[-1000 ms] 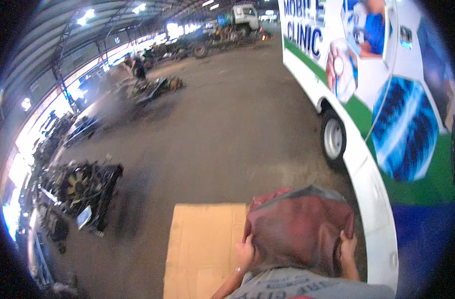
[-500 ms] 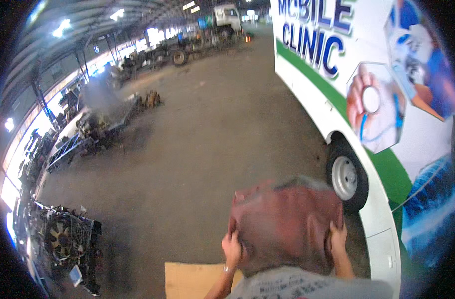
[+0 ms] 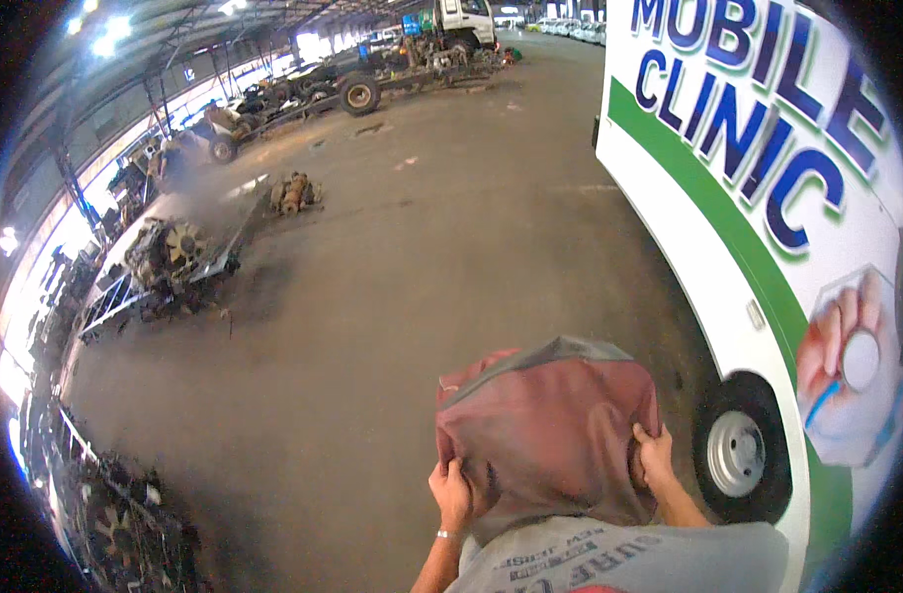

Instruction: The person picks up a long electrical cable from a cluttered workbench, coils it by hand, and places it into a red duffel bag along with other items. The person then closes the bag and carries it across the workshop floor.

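A bulky maroon seat cushion (image 3: 560, 430), or its cover, is held in front of my waist. It has a leather-like, creased skin and a grey band along its far edge. My left hand (image 3: 451, 494) is closed on its near left side, with a light band around the wrist. On the right side, my right hand (image 3: 655, 460) grips the cushion with the thumb on top. The fingers of both hands are partly tucked out of sight. The cushion's near edge rests against or close to my grey shirt (image 3: 609, 563); its underside is hidden.
Close on my right stands a white and green van (image 3: 669, 198) with large printed pictures; its wheel (image 3: 738, 450) is beside my right arm. Engine parts (image 3: 174, 252) and a dark radiator-like assembly (image 3: 125, 534) lie on the left. A truck chassis (image 3: 362, 94) stands farther off on the concrete floor (image 3: 372, 296).
I have moved forward along the van, so its wheel appears nearer and lower. A cardboard sheet near my left arm has left the view. Both hands keep their hold on the cushion.
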`<control>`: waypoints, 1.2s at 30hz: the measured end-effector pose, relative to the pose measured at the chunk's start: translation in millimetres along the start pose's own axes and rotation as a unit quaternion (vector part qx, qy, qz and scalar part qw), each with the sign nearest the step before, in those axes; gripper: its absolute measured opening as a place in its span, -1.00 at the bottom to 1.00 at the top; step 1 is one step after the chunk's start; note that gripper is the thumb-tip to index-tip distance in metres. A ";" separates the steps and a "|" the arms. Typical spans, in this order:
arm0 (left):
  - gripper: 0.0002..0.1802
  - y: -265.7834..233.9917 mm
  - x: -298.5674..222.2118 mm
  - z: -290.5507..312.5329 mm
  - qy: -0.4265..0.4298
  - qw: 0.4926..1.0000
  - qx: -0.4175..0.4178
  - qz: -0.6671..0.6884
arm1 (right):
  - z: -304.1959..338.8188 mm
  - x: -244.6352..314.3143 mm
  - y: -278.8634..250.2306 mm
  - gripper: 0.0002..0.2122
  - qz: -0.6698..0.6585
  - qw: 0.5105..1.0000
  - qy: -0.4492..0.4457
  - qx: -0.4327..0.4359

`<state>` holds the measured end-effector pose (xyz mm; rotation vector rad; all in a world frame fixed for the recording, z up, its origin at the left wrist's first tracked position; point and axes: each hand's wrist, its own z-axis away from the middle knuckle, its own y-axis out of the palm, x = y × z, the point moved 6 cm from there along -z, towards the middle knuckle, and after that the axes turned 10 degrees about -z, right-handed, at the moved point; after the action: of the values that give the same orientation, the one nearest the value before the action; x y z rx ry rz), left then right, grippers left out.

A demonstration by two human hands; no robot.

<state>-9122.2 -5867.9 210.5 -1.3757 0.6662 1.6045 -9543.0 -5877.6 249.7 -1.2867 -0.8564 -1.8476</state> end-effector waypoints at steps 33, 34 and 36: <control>-0.74 159.5 -367.5 -1314.7 0.094 0.992 -0.056 -0.056 | -913.8 81.7 1073.3 -0.48 0.021 0.999 -0.032 0.032; -0.74 153.9 -368.6 -1351.0 0.082 0.994 -0.049 -0.061 | -942.6 50.2 1101.4 -0.55 0.026 0.998 -0.048 0.013; -0.75 155.9 -425.0 -1411.4 0.082 0.991 -0.092 -0.047 | -998.7 65.9 1179.1 -0.60 0.041 0.996 -0.065 0.049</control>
<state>-8588.8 -7249.9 259.4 -1.6633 0.5499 1.5203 -9039.7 -7337.9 169.8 -1.3702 -0.9375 -1.6524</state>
